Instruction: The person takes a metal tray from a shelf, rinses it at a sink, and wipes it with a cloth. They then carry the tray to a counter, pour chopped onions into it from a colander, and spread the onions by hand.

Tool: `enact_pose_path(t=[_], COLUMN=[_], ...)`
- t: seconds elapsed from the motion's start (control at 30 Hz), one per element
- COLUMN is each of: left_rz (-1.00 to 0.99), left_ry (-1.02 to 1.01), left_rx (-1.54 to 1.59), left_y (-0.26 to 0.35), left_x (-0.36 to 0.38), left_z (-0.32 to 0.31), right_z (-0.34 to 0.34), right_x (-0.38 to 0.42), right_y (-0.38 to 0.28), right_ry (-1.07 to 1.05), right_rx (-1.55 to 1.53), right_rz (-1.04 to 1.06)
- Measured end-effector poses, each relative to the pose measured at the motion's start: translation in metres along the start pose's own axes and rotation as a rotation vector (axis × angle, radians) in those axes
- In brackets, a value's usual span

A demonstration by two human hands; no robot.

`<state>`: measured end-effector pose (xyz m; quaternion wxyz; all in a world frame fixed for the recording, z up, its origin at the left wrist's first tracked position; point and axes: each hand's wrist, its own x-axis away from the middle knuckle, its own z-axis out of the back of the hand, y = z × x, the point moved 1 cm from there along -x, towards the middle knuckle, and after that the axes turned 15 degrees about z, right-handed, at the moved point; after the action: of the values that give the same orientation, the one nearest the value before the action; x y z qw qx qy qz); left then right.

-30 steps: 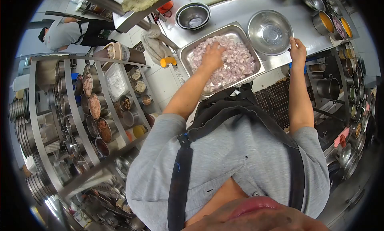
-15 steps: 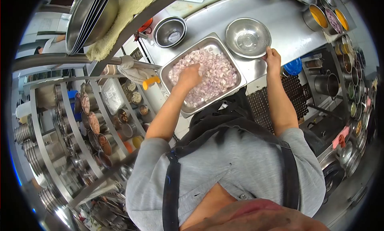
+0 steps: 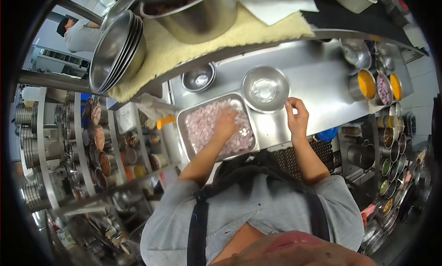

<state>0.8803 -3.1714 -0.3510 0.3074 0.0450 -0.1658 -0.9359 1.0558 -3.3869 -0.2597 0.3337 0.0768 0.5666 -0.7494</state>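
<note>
A rectangular steel tray [image 3: 256, 145] holds a wide layer of chopped pinkish onions [image 3: 201, 124]. My left hand [image 3: 226, 123] rests in the onions with its fingers spread; some fingertips are blurred. Beside the tray's far right corner sits a round metal bowl [image 3: 265, 89], with nothing visible in it but reflections. My right hand [image 3: 298, 116] is at the bowl's near right rim, thumb and forefinger pinched at its edge and the other fingers curled.
Smaller nested bowls [image 3: 198, 77] stand behind the tray. A shelf with a yellow towel [image 3: 258, 32], a large pot [image 3: 193, 17] and stacked bowls [image 3: 115, 54] overhangs the counter. Pots of orange food [image 3: 366, 85] stand right. Another person [image 3: 83, 35] is at far left.
My view has tilted up, bringing more of the shelf and the other person into sight. My left hand's fingers have spread in the onions. My right hand stays at the bowl's rim.
</note>
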Motion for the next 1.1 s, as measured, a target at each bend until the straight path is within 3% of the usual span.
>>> enact_pose_path(t=[0.03,0.1,0.2,0.33,0.37,0.43,0.5,0.6,0.77,0.87,1.1], left_rz=[-0.009,0.207,0.285,0.214,0.316,0.140,0.182,0.159,0.295,0.296,0.241], left_ry=[0.017,-0.061,-0.123,-0.046,-0.154,-0.046,-0.203,-0.367,-0.367,-0.091,0.057], left_rx=[0.015,0.185,0.256,0.173,0.105,0.057,0.214,0.115,-0.104,0.010,0.251], left_y=[-0.006,-0.019,-0.021,-0.046,-0.041,-0.062,-0.069,-0.073,-0.058,-0.053,-0.101], left_x=[-0.005,-0.010,-0.010,0.000,0.002,0.010,0.019,0.039,0.072,0.070,0.038], left_z=[-0.003,-0.011,0.008,0.014,0.036,0.041,0.064,0.089,0.060,0.044,0.028], right_z=[0.006,0.022,0.047,0.056,0.057,0.045,0.026,0.011,0.005,0.000,-0.002], right_x=[-0.019,-0.060,-0.119,-0.204,-0.222,-0.256,-0.260,-0.258,-0.256,-0.261,-0.264], right_y=[-0.013,-0.046,-0.092,-0.140,-0.137,-0.150,-0.155,-0.139,-0.137,-0.131,-0.126], right_ry=[0.056,0.146,0.228,0.215,0.157,0.069,-0.050,-0.147,-0.113,0.003,0.002], right_rx=[0.046,0.017,-0.079,-0.147,0.017,0.393,0.307,0.435,0.428,0.384,0.395], right_rz=[0.139,0.308,0.598,0.845,0.689,0.916,0.935,0.850,0.770,0.751,0.755])
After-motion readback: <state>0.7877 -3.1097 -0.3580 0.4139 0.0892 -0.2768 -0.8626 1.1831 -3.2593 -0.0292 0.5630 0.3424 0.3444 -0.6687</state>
